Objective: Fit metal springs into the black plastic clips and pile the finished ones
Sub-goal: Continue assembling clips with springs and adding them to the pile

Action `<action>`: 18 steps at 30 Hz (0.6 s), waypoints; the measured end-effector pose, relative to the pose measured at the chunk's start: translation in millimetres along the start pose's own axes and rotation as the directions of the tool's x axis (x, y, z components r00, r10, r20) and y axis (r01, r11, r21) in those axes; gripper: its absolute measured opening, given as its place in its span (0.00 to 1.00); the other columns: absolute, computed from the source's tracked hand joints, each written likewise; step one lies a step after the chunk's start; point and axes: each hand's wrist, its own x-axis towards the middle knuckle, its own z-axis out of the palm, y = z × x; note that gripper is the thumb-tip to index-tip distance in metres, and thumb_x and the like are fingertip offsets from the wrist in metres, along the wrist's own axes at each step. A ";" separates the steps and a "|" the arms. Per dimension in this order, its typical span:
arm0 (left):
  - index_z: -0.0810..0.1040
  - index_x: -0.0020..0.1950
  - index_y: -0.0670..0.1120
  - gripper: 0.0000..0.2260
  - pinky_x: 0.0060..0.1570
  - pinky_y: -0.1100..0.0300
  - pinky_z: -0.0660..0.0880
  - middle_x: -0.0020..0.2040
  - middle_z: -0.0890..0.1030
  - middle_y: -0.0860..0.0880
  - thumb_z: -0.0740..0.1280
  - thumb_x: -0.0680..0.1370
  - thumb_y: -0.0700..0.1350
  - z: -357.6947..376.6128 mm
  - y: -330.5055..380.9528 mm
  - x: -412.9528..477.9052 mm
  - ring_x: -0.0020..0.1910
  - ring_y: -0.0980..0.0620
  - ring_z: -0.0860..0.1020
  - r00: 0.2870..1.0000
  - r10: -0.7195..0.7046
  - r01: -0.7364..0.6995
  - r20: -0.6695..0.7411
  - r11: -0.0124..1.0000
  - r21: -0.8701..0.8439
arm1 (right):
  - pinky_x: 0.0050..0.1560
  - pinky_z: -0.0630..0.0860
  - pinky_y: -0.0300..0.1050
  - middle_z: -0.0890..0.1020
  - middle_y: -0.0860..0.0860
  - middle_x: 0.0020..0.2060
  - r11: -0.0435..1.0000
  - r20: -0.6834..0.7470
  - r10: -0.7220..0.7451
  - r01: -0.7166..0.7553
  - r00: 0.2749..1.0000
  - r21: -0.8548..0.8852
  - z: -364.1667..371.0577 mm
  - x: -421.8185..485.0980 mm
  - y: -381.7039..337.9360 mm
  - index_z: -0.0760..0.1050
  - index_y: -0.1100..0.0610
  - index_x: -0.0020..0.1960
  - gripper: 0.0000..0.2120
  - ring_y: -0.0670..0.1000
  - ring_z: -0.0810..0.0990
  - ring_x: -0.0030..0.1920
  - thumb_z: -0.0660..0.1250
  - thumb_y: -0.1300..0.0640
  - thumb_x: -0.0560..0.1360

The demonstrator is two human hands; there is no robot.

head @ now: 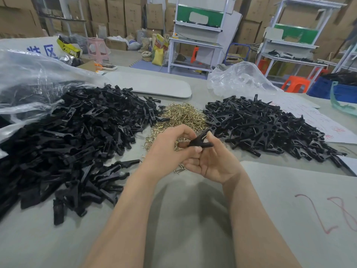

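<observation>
Right hand [218,163] grips clip [201,141]; grey table [183,219], cartons [116,12] behind.

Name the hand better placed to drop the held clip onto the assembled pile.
Right. Both hands hold the clip, but the right hand lies nearer the assembled pile; the left hand is farther off.

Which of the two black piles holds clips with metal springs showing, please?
The right pile: metal wires glint among its joined clips, whereas the left pile, beside the clear bag, shows only plain black pieces.
</observation>
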 end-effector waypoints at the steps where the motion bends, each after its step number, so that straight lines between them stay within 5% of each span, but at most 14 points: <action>1: 0.74 0.42 0.63 0.11 0.57 0.60 0.70 0.47 0.79 0.60 0.73 0.68 0.50 -0.5 -0.7 0.0 0.54 0.59 0.76 1.000 0.003 -0.003 0.004 1.000 0.013 | 0.39 0.82 0.41 0.85 0.56 0.36 1.000 -0.014 -0.012 0.012 1.000 -0.029 0.7 1.2 0.9 0.84 0.60 0.47 0.31 0.51 0.85 0.37 0.79 0.37 0.55; 6: 0.76 0.51 0.59 0.14 0.52 0.72 0.67 0.49 0.78 0.59 0.73 0.72 0.44 -0.5 -3.3 1.1 0.51 0.65 0.74 0.998 0.045 -0.047 0.040 0.997 0.059 | 0.33 0.80 0.37 0.83 0.54 0.30 0.994 -0.176 -0.078 0.063 0.981 -0.094 1.4 8.1 3.5 0.82 0.61 0.43 0.19 0.48 0.84 0.31 0.63 0.45 0.69; 10: 0.77 0.52 0.59 0.14 0.52 0.73 0.68 0.48 0.79 0.60 0.74 0.72 0.44 -0.7 -4.9 0.8 0.50 0.66 0.75 0.999 0.029 -0.030 0.034 0.999 0.034 | 0.31 0.79 0.37 0.83 0.54 0.30 0.992 -0.217 -0.085 0.061 0.972 -0.115 2.0 11.3 6.0 0.81 0.61 0.41 0.18 0.48 0.83 0.30 0.66 0.46 0.66; 15: 0.78 0.47 0.58 0.08 0.51 0.64 0.71 0.43 0.79 0.58 0.73 0.73 0.45 -1.3 -8.6 1.2 0.46 0.60 0.76 0.997 -0.060 0.063 -0.039 0.995 0.078 | 0.33 0.80 0.39 0.84 0.55 0.36 0.981 -0.268 -0.093 0.043 0.959 -0.188 0.9 10.1 0.0 0.79 0.59 0.48 0.30 0.50 0.83 0.33 0.67 0.33 0.61; 18: 0.79 0.57 0.50 0.12 0.54 0.58 0.71 0.49 0.77 0.51 0.72 0.74 0.46 3.6 -11.5 1.2 0.50 0.53 0.76 0.992 -0.124 0.116 0.016 0.959 0.257 | 0.33 0.77 0.37 0.83 0.52 0.37 0.892 -0.307 -0.264 0.110 0.914 -0.439 -1.3 10.3 -2.6 0.82 0.54 0.49 0.14 0.47 0.79 0.32 0.73 0.46 0.69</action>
